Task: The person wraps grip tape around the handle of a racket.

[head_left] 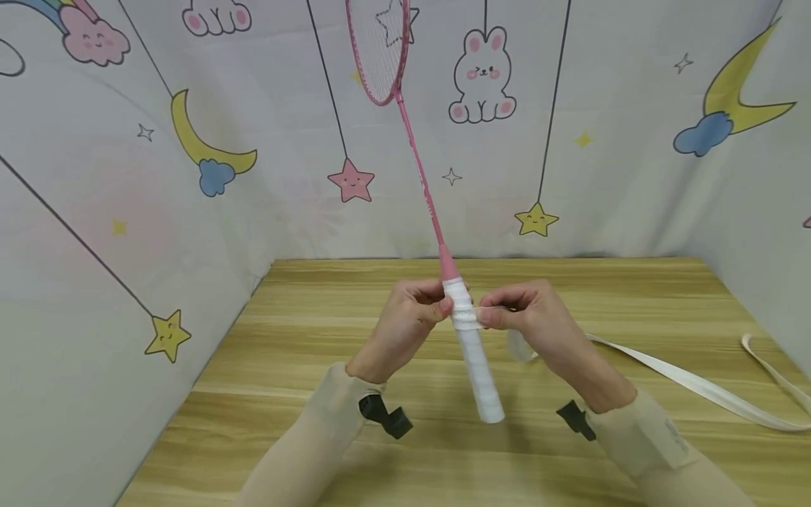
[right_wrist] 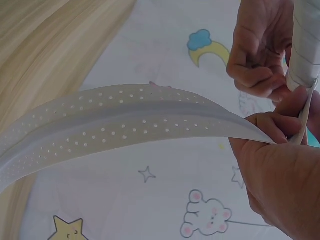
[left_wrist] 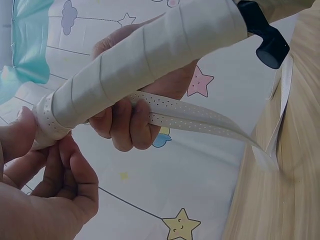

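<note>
L hand (head_left: pixel 408 317) curled rnd racket handle (head_left: pixel 480 373); R hand (head_left: pixel 538 317) pinches perf. white tape (right_wrist: pixel 110 132) just beside L thumb (head_left: pixel 442 307).

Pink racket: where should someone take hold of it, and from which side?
Probably by the lower handle, from the near side: it is long and straight, its free end points that way, and the left hand and right hand crowd only the upper handle.

right hand (right_wrist: pixel 282 172) pinches 1 perforated tape (right_wrist: pixel 125 119) | left hand (right_wrist: pixel 261 47) at white handle (right_wrist: pixel 306 45) | printed backdrop (right_wrist: pixel 120 200) behind
</note>
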A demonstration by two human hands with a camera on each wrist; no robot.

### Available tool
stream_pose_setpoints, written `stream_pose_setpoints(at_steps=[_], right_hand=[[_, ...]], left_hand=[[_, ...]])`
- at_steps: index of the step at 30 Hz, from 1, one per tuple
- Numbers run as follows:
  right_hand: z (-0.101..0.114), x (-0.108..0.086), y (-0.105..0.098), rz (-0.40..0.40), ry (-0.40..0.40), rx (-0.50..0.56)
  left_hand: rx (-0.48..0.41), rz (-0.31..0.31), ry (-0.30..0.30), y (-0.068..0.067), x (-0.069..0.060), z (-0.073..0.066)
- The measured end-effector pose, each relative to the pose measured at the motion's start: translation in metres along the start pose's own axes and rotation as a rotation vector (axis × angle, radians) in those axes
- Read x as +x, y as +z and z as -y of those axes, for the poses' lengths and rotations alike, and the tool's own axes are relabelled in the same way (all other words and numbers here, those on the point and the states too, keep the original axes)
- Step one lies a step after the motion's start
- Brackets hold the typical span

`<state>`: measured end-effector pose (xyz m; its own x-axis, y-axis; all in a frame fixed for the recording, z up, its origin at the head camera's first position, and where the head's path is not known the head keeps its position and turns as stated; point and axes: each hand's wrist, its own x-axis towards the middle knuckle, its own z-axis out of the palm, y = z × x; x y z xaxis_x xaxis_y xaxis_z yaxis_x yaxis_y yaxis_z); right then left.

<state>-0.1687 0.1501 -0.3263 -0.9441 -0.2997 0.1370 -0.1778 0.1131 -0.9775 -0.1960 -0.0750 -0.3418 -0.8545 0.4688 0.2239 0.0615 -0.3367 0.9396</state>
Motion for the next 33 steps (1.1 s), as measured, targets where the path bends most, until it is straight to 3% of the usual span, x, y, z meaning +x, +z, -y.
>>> stream_pose_setpoints(at_steps=[7, 12, 24, 27, 33], right_hand=[[0.0, 0.002, -0.002, 0.081, 0.006, 0.053], [-0.007, 0.006, -0.003, 0.141, 0.008, 0.114], [-0.02, 0.007, 0.001, 0.345, -0.124, 0.248], [-0.02, 0.006, 0.002, 0.311, -0.154, 0.259], [-0.016, 0.002, 0.004, 0.138, -0.162, 0.168]], left_hand=[[-0.019, 0.061, 0.019, -0.001, 0.0, 0.0], [-0.02, 0.114, 0.0, -0.002, -0.001, 0.0], [-0.009, 0.196, -0.029, -0.005, 0.001, 0.003], [-0.001, 0.202, -0.033, -0.005, 0.002, 0.003], [0.032, 0.169, -0.02, -0.005, 0.002, 0.001]])
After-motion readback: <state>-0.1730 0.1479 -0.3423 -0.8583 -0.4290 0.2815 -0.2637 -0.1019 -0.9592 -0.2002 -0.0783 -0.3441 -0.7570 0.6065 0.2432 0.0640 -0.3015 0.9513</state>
